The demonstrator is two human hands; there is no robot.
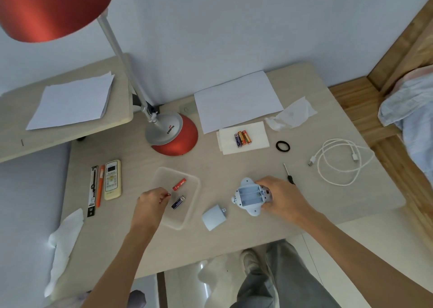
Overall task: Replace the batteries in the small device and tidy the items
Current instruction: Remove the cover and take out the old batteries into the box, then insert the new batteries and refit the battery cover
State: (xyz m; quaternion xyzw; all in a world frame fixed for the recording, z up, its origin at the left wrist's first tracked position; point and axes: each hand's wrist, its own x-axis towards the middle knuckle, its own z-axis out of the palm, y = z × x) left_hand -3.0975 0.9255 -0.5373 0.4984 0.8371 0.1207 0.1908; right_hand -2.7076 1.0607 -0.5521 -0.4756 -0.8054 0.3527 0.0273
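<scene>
Step in hand: spent-cell removal. Left hand (152,198) pinching red battery (167,194) over clear tray (191,210), lower centre. Right hand (278,196) clamping device (250,196), bay empty. Next: fresh batteries (242,138), upper centre; polarity check required.

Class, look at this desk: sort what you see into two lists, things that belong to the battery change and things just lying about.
Belonging to the job:
device, compartment open and empty
its loose cover
three batteries on a tissue
two batteries in the clear tray
screwdriver
left hand, right hand

Just lying about:
lamp
remote
pens
white cable
black ring
paper sheets
</scene>
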